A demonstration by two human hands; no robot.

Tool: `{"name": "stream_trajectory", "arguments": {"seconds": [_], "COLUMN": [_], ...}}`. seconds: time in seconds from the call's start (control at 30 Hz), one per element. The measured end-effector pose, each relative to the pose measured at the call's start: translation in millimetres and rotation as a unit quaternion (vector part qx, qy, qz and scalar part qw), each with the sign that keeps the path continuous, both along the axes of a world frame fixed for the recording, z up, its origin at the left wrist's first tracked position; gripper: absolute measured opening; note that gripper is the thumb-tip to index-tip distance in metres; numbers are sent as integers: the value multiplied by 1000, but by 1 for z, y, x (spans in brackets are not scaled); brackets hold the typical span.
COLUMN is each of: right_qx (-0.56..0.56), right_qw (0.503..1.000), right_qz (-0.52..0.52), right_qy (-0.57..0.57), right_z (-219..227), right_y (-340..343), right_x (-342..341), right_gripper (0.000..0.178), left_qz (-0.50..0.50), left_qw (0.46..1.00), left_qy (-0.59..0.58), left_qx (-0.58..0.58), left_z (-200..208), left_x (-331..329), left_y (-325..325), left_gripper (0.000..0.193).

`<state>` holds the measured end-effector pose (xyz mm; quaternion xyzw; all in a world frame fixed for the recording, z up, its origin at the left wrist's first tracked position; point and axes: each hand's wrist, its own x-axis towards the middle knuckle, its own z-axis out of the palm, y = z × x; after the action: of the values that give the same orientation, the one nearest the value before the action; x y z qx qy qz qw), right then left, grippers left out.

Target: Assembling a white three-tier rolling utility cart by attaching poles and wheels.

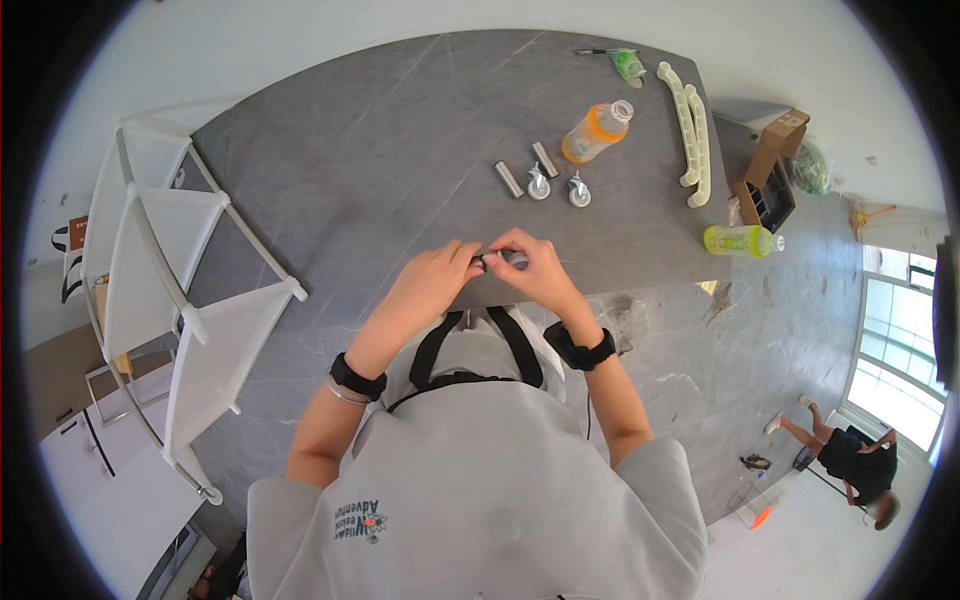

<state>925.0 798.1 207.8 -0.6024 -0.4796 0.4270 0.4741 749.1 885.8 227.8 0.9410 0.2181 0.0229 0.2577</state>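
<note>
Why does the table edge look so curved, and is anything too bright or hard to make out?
Head view: the fisheye lens likely bends the far edge of the table; head view, right: the window glares near-white; head view, centre: the small parts between the fingers are partly covered and too small to make out clearly.

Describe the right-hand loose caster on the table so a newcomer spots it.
On the grey table, find the orange-drink bottle. Just nearer the person sits the right-hand swivel caster. Unlike the left-hand caster, it stands clear of the short metal tubes.
</note>
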Motion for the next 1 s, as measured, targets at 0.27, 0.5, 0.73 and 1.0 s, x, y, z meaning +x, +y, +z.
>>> {"name": "stream_trajectory", "arguments": {"seconds": [0.27,0.5,0.73,1.0], "right_qx": [0,-12,-72,-16], "right_qw": [1000,997,990,923], "right_qz": [-14,-78,-82,-327], "right_qy": [-18,-7,94,-204], "right_z": [4,-3,2,-76], "right_y": [4,-3,-23,-1], "right_x": [-32,-46,-35,74], "right_gripper": [18,25,32,56], "left_qz": [17,-80,-83,8], "left_qw": [994,990,994,997], "left_qy": [24,-114,-72,-75], "left_qx": [-106,37,-9,31], "left_z": [23,-10,-4,9], "left_x": [-20,-19,4,20], "left_y": [14,19,9,20], "left_gripper": [29,29,31,31]}}
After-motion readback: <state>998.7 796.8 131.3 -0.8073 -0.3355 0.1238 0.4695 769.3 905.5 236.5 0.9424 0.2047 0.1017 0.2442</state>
